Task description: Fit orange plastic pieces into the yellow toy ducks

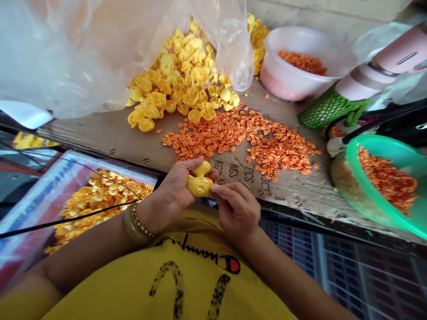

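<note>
A hollow yellow plastic duck piece (200,186) rests in my left hand (170,189), held between its thumb and fingers near the table's front edge. My right hand (237,209) is closed, with its thumb and forefinger pinched at the right end of the piece; whatever lies between those fingertips is too small to name. Beyond my hands, small orange pieces (213,135) are spread over the cardboard-covered table (100,131). Behind them, many yellow plastic shells (180,75) spill out of a clear plastic bag (83,49).
A white bowl (276,73) of orange pieces stands at the back. To the right are a pink bottle (360,82) in a green net and a green basin (363,178) with orange pieces. Yellow parts (100,191) fill a container at lower left; a black cable crosses it.
</note>
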Demonstrator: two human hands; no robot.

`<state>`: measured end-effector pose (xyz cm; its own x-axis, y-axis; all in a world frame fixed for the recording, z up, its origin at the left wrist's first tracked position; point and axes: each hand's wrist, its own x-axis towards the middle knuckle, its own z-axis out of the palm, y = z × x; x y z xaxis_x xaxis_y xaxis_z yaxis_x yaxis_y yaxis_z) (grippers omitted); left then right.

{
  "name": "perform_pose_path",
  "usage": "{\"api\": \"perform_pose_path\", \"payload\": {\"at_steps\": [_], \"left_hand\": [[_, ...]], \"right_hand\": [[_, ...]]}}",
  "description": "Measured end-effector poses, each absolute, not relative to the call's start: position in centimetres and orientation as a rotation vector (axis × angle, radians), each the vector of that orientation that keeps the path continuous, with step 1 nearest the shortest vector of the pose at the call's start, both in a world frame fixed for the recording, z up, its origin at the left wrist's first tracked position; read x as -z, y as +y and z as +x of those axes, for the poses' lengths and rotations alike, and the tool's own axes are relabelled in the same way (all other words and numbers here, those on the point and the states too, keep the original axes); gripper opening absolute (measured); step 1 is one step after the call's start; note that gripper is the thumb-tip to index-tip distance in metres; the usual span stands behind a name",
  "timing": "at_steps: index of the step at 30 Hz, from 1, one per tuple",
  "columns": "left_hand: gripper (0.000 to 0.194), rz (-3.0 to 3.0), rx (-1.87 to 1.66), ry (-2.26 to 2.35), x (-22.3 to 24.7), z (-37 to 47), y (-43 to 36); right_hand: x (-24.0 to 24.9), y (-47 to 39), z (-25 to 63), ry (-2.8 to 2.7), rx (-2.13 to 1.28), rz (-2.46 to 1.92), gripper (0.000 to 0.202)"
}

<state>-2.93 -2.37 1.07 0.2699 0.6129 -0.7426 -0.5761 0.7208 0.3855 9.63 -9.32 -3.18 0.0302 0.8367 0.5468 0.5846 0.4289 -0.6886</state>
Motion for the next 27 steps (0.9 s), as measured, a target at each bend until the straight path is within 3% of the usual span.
{"api": "perform_pose_path", "payload": {"at_steps": [7,11,15,20,27], "left_hand": [[0.013,0.094,-0.827,0.999,-0.7,-2.8,-2.2],[0.014,0.114,-0.785,0.967,-0.6,-3.1,-2.1],[0.008,0.112,-0.836,1.007,-1.1,-3.2,-1.8],[0.005,0.195,-0.912,1.082,-1.7,-3.1,-2.2],[0.029,0.382,-0.939,1.126,-2.0,-4.4,-3.3]], "right_hand": [[3.4,-9.2,9.6,-1.658,-0.399,-1.236,0.021],[2.7,-8.6,10.9,-1.519,-0.745,-1.267,0.015],[1.7,-7.9,12.1,-1.32,-1.046,-1.44,0.035],[0.5,-7.3,11.0,-1.729,-1.176,-1.497,0.041],[0.8,-7.4,9.3,-1.823,-1.38,-1.365,0.033]]}}
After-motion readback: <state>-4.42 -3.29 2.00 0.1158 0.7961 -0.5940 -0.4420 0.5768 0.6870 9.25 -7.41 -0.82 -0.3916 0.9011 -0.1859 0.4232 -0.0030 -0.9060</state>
